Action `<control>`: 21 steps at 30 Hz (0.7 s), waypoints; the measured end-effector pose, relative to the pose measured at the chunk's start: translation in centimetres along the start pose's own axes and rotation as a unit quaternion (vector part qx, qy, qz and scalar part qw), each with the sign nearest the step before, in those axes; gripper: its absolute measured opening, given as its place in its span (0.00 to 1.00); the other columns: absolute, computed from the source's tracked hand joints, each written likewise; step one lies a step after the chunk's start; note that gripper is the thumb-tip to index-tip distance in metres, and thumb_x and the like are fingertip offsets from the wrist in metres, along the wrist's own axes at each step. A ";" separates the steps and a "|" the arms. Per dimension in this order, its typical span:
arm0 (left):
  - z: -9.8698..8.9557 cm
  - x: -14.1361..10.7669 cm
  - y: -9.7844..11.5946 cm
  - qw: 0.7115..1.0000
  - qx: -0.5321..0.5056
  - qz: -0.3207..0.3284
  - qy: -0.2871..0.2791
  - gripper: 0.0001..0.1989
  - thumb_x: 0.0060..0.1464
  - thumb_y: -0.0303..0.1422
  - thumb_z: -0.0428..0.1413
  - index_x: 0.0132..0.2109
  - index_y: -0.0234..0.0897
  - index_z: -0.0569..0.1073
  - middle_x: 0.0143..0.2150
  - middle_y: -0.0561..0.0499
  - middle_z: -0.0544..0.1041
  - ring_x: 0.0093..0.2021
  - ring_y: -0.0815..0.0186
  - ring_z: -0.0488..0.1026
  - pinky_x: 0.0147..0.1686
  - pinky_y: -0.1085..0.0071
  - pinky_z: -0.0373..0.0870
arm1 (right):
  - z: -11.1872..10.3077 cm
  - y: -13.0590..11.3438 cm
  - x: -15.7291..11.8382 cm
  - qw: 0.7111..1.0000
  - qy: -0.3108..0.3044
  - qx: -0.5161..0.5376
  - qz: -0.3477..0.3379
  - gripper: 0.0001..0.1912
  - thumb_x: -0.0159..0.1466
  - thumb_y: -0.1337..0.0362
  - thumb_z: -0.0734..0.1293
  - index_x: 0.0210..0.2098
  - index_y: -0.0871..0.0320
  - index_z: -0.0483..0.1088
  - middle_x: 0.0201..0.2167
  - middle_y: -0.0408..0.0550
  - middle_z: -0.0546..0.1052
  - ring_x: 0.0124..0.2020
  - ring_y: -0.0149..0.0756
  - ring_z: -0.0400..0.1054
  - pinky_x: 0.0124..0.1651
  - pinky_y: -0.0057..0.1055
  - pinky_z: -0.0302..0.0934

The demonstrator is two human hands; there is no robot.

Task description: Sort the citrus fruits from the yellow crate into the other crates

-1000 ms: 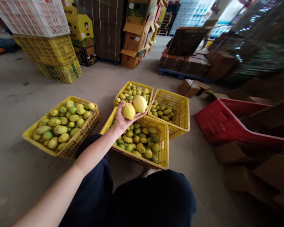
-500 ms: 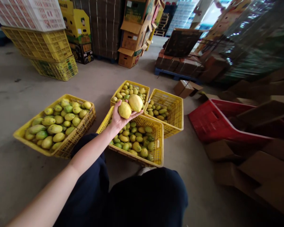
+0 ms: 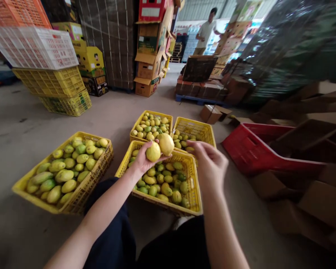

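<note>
Two yellow lemons, a smaller one (image 3: 153, 151) and a larger one (image 3: 166, 144), rest side by side in my left hand (image 3: 142, 158), its palm turned up and fingers beneath them. My right hand (image 3: 212, 164) is raised to the right of them, its fingers curled and thumb pressed in as if pinching; whether anything small sits between the fingertips I cannot make out. Below both hands is a yellow crate (image 3: 197, 186) of green and yellow lemons. Behind it, touching, stand a fuller crate (image 3: 132, 125) and a partly filled crate (image 3: 196, 123) of lemons.
A separate yellow crate (image 3: 100, 175) heaped with lemons stands at the left. To the right lie a red crate (image 3: 246, 149) and loose cardboard (image 3: 322, 209). Stacked crates (image 3: 58, 84), cartons (image 3: 147, 71) and a loaded blue pallet (image 3: 198, 100) stand farther back, with a person (image 3: 205, 33) beyond.
My right hand has come into view from below at the right. The two lemons stay in my left hand. The view has tilted up, showing more of the background and the standing person.
</note>
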State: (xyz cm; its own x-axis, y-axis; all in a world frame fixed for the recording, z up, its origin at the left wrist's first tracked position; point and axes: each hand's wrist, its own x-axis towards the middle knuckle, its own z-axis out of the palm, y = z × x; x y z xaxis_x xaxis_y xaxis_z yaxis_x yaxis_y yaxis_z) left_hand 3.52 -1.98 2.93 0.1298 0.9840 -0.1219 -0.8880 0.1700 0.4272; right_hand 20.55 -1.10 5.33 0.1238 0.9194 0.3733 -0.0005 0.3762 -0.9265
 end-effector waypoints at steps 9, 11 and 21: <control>-0.2 0.1 -1.6 0.993 0.088 -0.045 0.057 0.10 0.41 0.32 0.63 0.33 0.34 0.73 0.34 0.49 0.78 0.47 0.54 0.75 0.48 0.56 0.74 | 3.3 3.8 -1.0 0.975 -0.122 0.046 0.179 0.21 0.54 0.50 0.72 0.42 0.56 0.74 0.38 0.45 0.79 0.42 0.40 0.72 0.44 0.34 0.68; 0.0 0.1 -1.5 0.992 0.058 -0.059 0.095 0.10 0.43 0.33 0.62 0.34 0.35 0.72 0.33 0.50 0.77 0.46 0.55 0.76 0.47 0.54 0.74 | 3.1 4.5 -1.2 0.976 -0.098 0.040 0.192 0.21 0.53 0.50 0.72 0.40 0.56 0.74 0.37 0.45 0.79 0.42 0.40 0.72 0.44 0.34 0.68; -0.1 0.7 0.4 0.994 -0.030 -0.015 0.101 0.12 0.56 0.38 0.51 0.42 0.34 0.71 0.40 0.43 0.76 0.45 0.57 0.76 0.47 0.51 0.73 | 1.1 5.0 -0.3 0.984 0.043 -0.034 0.170 0.33 0.46 0.46 0.74 0.47 0.56 0.68 0.41 0.49 0.77 0.42 0.44 0.72 0.44 0.38 0.69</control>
State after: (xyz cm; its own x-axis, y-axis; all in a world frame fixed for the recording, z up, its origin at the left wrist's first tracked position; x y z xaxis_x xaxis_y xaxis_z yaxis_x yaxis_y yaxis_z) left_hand 3.17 -1.26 2.91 0.0703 0.9470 -0.3133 -0.9110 0.1889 0.3666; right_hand 19.43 0.60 0.60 0.2114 0.9766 0.0384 0.0106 0.0370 -0.9993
